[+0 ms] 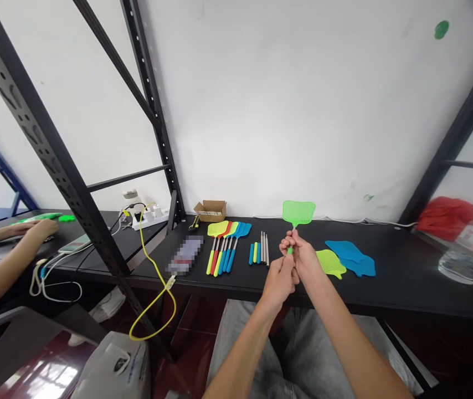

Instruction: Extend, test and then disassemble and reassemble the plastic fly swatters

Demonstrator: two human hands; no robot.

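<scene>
A light green fly swatter [298,213] stands upright between my hands, its mesh head above the fingers. My left hand [280,277] is closed round its green handle, mostly hidden in the fist. Just above, my right hand [303,254] grips the metal rod near the handle's top. Right of my hands lie a yellow-green swatter head [330,264] and blue swatter heads [350,257]. To the left are several metal rods [265,248] beside blue and yellow handles [255,253]. Farther left, several complete fly swatters [224,249] lie in a row.
A phone with a blurred screen [185,255] lies on the black table [394,277], its yellow cable [153,260] hanging over the edge. Behind are a small cardboard box [211,210] and a power strip [150,218]. A plastic bottle [463,267] is at right; another person's hands [39,228] are at left.
</scene>
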